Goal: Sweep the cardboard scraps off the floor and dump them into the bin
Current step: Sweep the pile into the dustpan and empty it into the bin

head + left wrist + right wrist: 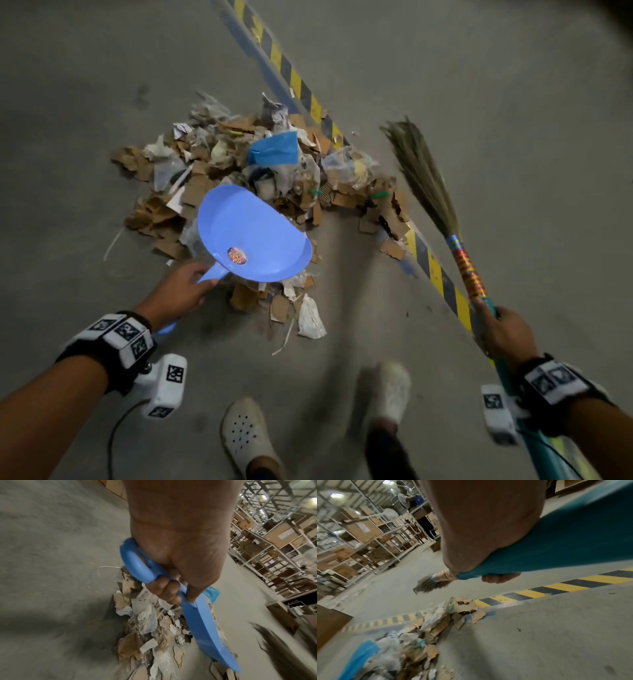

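Cardboard scraps (191,192) lie heaped with crumpled plastic and paper in the middle of the head view, on the grey concrete floor (85,102), beside and partly over a yellow-and-black hazard stripe (294,85) that runs diagonally from top centre to lower right. A blue plastic sheet (274,147) sits near the top of the heap. The left hand (181,291) has its fingers (164,589) curled round the handle of a blue dustpan (250,236), held tilted above the near edge of the heap. The right hand (507,335), at lower right, grips the teal handle of a broom (466,263) whose bristles are raised just right of the heap.
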Available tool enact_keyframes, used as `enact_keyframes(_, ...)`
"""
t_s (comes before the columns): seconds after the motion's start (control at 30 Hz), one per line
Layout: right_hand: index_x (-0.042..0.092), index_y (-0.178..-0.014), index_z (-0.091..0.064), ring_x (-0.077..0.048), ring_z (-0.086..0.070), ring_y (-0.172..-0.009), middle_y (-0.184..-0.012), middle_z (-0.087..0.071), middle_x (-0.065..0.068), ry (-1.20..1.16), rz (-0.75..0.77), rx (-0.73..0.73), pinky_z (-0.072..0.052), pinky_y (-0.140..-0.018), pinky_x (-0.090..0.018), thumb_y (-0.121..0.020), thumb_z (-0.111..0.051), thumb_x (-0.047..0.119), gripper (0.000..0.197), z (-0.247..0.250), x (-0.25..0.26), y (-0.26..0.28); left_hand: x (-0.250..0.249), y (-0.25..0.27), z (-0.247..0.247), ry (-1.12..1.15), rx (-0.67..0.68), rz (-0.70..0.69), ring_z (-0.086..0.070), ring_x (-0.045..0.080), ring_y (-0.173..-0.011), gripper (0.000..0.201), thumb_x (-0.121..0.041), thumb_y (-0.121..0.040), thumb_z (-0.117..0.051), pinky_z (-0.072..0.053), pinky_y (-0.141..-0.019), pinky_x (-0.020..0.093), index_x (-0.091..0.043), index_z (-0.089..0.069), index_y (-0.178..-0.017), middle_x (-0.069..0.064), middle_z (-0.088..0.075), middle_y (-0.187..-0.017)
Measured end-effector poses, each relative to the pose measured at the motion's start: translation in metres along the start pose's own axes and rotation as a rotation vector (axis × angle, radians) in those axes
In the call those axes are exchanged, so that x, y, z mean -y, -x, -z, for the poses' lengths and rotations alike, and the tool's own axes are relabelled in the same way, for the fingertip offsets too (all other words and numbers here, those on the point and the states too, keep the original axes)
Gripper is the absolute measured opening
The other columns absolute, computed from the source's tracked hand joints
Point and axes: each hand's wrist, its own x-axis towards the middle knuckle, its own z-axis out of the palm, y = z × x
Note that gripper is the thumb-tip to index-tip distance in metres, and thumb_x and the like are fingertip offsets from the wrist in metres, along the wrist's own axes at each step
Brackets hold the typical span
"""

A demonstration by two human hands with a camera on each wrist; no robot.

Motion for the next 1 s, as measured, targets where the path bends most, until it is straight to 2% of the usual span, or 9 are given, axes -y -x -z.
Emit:
enact_keyframes(0.13,0.000,-0.061,-0.059,-0.023,-0.059,-0.044,-0.045,-0.058,-0.012,0.070,-0.100,0.081,-0.034,-0.040,-0.023,-0.098,-0.041,0.052,0.066,-0.038,-0.020,-0.065,-0.004,-0.040,-0.028,-0.032,0.029,0.029,-0.040,0.005,-0.033,0.013,-0.012,-0.094,-0.056,-0.030,-0.035,0.017,0.001,-0.058,-0.090,0.012,-0.051,-0.054)
enact_keyframes(0.23,0.015,-0.065,-0.054,-0.028,-0.060,-0.049,-0.051,-0.060,-0.013,0.136,-0.027,0.212,-0.042,-0.045,-0.029,-0.095,-0.039,0.060,0.056,-0.083,-0.020,-0.109,0.009,-0.071,-0.053,-0.068,0.004,0.058,-0.040,0.003,-0.033,0.011,-0.010,-0.094,-0.056,-0.028,-0.037,0.019,0.001,-0.059,-0.091,0.006,-0.050,-0.050)
enact_keyframes(0.3,0.011,-0.066,-0.057,-0.026,-0.057,-0.047,-0.053,-0.059,-0.011,0.199,0.017,0.327,-0.044,-0.049,-0.030,-0.095,-0.037,0.060,0.060,-0.111,-0.022,-0.118,0.018,-0.084,-0.068,-0.086,-0.012,0.064,-0.039,0.003,-0.032,0.008,-0.008,-0.094,-0.057,-0.029,-0.036,0.017,-0.001,-0.059,-0.093,-0.001,-0.048,-0.044)
enact_keyframes(0.37,0.005,-0.072,-0.059,-0.021,-0.054,-0.040,-0.050,-0.056,-0.007,0.184,0.063,0.380,-0.041,-0.040,-0.027,-0.096,-0.039,0.058,0.061,-0.126,-0.031,-0.112,0.025,-0.095,-0.080,-0.096,-0.008,0.073,-0.041,0.004,-0.034,0.005,-0.008,-0.093,-0.057,-0.032,-0.038,0.020,-0.005,-0.061,-0.093,-0.002,-0.050,-0.042)
enact_keyframes(0.5,0.017,-0.074,-0.053,-0.017,-0.052,-0.051,-0.057,-0.052,0.000,0.332,0.188,0.464,-0.038,-0.049,-0.033,-0.088,-0.033,0.068,0.056,-0.096,-0.047,-0.084,0.035,-0.097,-0.096,-0.147,-0.023,0.108,-0.061,0.029,-0.054,0.005,-0.011,-0.091,-0.062,-0.049,-0.054,0.037,-0.009,-0.064,-0.095,0.010,-0.063,-0.066)
enact_keyframes(0.6,0.022,-0.076,-0.052,-0.016,-0.055,-0.061,-0.062,-0.056,0.001,0.372,0.217,0.402,-0.043,-0.059,-0.034,-0.082,-0.029,0.070,0.054,-0.051,-0.061,-0.070,0.024,-0.092,-0.098,-0.154,0.018,0.149,-0.054,0.023,-0.048,0.007,-0.010,-0.091,-0.062,-0.041,-0.051,0.032,-0.003,-0.061,-0.090,0.013,-0.059,-0.056)
enact_keyframes(0.73,0.029,-0.098,-0.059,-0.033,-0.065,-0.087,-0.080,-0.065,-0.009,0.385,0.142,0.230,-0.048,-0.069,-0.037,-0.078,-0.025,0.082,0.066,0.000,-0.075,-0.085,0.007,-0.087,-0.091,-0.162,0.070,0.159,-0.052,0.018,-0.051,0.009,-0.014,-0.091,-0.062,-0.038,-0.053,0.031,-0.005,-0.061,-0.090,0.012,-0.060,-0.061)
enact_keyframes(0.83,0.016,-0.093,-0.063,-0.031,-0.066,-0.075,-0.073,-0.068,-0.010,0.350,0.145,0.144,-0.048,-0.063,-0.037,-0.068,-0.017,0.089,0.089,0.007,-0.066,-0.123,0.009,-0.093,-0.084,-0.181,0.079,0.174,-0.058,0.024,-0.062,0.005,-0.016,-0.091,-0.062,-0.041,-0.060,0.032,-0.012,-0.063,-0.093,0.013,-0.065,-0.072)
enact_keyframes(1.0,0.010,-0.068,-0.055,-0.033,-0.061,-0.058,-0.059,-0.062,-0.016,0.308,0.184,0.176,-0.048,-0.056,-0.035,-0.072,-0.016,0.088,0.087,-0.038,-0.002,-0.223,0.026,-0.109,-0.088,-0.201,0.045,0.159,-0.056,0.018,-0.065,0.006,-0.016,-0.092,-0.061,-0.040,-0.061,0.032,-0.012,-0.063,-0.095,0.003,-0.061,-0.072)
